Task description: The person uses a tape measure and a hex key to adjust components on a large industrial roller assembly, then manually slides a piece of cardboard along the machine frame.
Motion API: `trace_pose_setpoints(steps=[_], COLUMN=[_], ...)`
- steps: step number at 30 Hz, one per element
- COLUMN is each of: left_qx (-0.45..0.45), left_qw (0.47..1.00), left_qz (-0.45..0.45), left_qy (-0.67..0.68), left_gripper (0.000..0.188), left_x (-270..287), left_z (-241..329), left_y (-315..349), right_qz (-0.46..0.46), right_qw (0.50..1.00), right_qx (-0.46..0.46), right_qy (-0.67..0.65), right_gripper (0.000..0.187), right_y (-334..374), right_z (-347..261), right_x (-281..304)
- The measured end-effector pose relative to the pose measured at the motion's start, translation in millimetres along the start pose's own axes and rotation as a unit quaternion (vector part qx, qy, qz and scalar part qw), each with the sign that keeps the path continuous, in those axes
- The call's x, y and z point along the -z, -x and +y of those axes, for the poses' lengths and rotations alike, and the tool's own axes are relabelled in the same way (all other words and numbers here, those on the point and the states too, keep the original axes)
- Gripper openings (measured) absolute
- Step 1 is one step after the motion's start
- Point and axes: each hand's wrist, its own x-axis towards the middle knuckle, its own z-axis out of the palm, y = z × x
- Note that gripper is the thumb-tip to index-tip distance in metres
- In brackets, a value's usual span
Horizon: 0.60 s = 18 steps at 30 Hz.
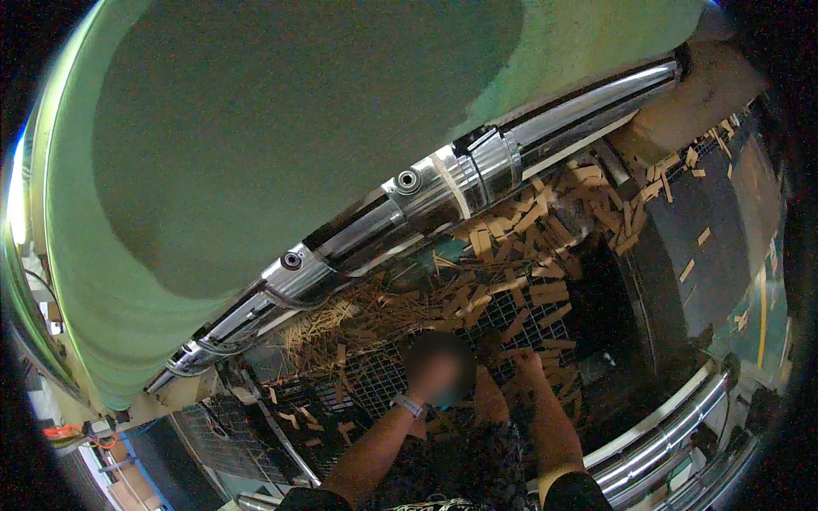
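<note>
My left hand (439, 371) reaches over the metal grid (371, 375); a round blur covers it, so its fingers are hidden. A watch (408, 404) is on that wrist. To its right, my right hand (525, 364) is low over the grid with its fingers curled closed, next to strips of cardboard scrap (550, 294). What it holds, if anything, is too dark and small to make out. Between my two arms a bare limb (492, 399) shows; whose it is, or which part, I cannot tell.
A shiny metal shaft with clamped collars (409, 179) runs diagonally below a large green curved surface (298, 128). Brown scraps (383, 315) heap beneath it. Beyond the grid's right side is a dark opening (605, 307). Metal rollers (665, 434) stand at lower right.
</note>
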Motion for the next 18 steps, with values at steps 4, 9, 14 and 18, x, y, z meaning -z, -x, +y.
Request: trace_pose_setpoints(steps=[4,9,14,18], left_qx=[-0.01,0.038,-0.004,0.072], left_qw=[0.999,0.997,0.977,0.991], left_qz=[0.026,-0.046,0.007,-0.113], left_qy=[0.026,-0.043,0.212,-0.022], left_gripper=[0.034,0.033,0.031,0.026], left_x=[4.1,26.3,53.4,92.4], left_z=[-16.4,-17.8,-82.5,-90.2], left_y=[11.5,14.1,42.1,40.9], right_qz=[0.048,0.033,-0.031,0.025], right_qw=[0.996,0.992,0.982,0.853], right_qx=[0.058,-0.003,-0.018,-0.094], right_qy=[0.052,0.118,-0.188,-0.512], right_gripper=[0.023,0.018,0.013,0.019], right_y=[6.1,7.3,1.2,-47.9], right_z=[-43.8,-28.0,-103.9,-112.1], right_x=[-15.0,-34.5,-77.8,-95.4])
